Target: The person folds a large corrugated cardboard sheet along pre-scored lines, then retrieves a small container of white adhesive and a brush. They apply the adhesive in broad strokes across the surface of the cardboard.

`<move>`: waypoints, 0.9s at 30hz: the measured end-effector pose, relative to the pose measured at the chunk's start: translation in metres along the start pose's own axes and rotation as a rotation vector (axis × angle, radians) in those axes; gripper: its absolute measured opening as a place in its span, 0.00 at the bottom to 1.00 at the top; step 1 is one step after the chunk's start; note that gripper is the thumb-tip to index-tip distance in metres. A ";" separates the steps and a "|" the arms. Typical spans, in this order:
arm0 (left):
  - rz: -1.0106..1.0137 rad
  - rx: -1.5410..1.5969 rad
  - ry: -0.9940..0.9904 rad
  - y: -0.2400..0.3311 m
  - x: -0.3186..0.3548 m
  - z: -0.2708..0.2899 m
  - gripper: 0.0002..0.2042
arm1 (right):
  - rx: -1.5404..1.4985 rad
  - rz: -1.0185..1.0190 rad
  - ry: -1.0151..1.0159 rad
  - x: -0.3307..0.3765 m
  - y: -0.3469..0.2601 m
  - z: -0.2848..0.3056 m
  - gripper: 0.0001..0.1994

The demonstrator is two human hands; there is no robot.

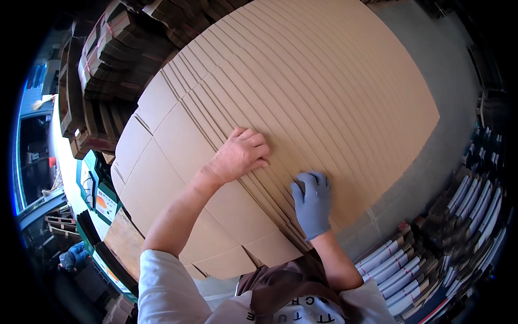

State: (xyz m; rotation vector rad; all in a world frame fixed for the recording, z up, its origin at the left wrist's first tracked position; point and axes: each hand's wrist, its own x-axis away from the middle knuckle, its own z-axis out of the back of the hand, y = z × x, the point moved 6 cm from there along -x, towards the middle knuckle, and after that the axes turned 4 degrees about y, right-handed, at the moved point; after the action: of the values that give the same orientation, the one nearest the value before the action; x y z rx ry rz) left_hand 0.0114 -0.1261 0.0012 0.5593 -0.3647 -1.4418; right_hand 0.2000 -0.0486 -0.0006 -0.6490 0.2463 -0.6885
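Note:
A wide spread of flat brown cardboard sheets [334, 102] lies fanned out in front of me, each edge stepped behind the one before. The nearest sheet [189, 162] shows crease lines and slots cut along its border. My bare left hand [243, 153] is closed on the stepped edges near the middle, its fingers bent and their tips partly hidden. To its right and nearer to me, my right hand [313, 204], in a grey glove, curls its fingers onto the same edges, thumb a little apart from them.
Bundled cardboard stacks [116, 51] stand at the far left on wooden pallets [94, 127]. Green-and-white printed boxes [102, 200] sit left of the sheets. Rows of white bundles [388, 264] fill the lower right. Grey floor [431, 59] runs along the right side. Another person [74, 256] is at the lower left.

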 end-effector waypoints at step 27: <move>0.000 -0.030 0.057 0.000 0.025 0.001 0.10 | 0.233 0.242 -0.055 -0.017 -0.019 -0.024 0.27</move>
State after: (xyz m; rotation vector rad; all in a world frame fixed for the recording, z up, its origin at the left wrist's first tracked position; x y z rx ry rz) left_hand 0.0136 -0.1512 -0.0009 0.5749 -0.2971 -1.4260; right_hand 0.1678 -0.0599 -0.0073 -0.4064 0.1862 -0.4568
